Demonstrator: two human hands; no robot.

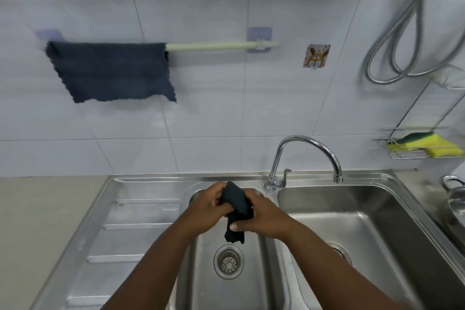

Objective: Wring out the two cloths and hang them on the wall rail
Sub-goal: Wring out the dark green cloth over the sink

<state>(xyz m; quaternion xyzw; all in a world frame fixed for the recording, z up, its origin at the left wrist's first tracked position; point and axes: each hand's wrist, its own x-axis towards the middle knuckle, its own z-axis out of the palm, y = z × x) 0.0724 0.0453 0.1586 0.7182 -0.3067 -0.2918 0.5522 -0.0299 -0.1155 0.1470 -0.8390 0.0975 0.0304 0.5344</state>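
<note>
Cloth (236, 211) bunched between both hands (236, 211), above the sink (251, 272).

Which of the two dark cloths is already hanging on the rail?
The spread-out blue cloth, draped over the left part of the wall rail. The other cloth is bunched between the left hand and right hand over the sink.

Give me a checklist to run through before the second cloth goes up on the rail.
1. Both hands on the twisted dark cloth: left hand and right hand each have a closed grip on it. Ok.
2. Cloth held over the sink basin, above the drain. Ok.
3. Wrung dry enough: no drips can be made out. Cannot tell.
4. Free space on the wall rail: bare right of the hung blue cloth. Ok.
5. Tap off: no stream visible. Ok.
</note>
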